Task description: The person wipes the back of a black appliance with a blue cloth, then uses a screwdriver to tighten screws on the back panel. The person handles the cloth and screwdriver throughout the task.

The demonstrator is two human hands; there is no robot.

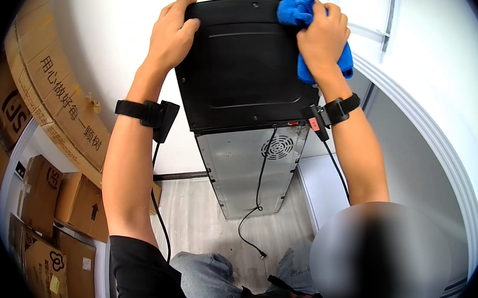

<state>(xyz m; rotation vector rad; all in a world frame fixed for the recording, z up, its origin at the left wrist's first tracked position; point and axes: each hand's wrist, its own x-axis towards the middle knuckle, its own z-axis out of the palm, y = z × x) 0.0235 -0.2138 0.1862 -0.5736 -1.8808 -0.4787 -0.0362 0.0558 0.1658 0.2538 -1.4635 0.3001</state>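
A tall, narrow appliance with a black top panel (243, 66) and a grey metal back (232, 159) stands in front of me. At the far left edge of the panel, my left hand (172, 33) rests with thumb and index finger apart; its other fingers are partly hidden. My right hand (323, 37) is closed round a blue cloth (297, 9) at the far right corner. Part of the cloth hangs below that hand, over the panel's right side. A black power cord (260, 189) trails from the back down to the floor.
Brown cardboard boxes (82, 204) fill shelving at the left, beside a long upright cardboard piece (61, 75). A white wall stands behind the appliance. A white-framed glass panel (418, 123) curves along the right. Cabled black straps (161, 118) circle both wrists. The floor (185, 200) is grey wood-look.
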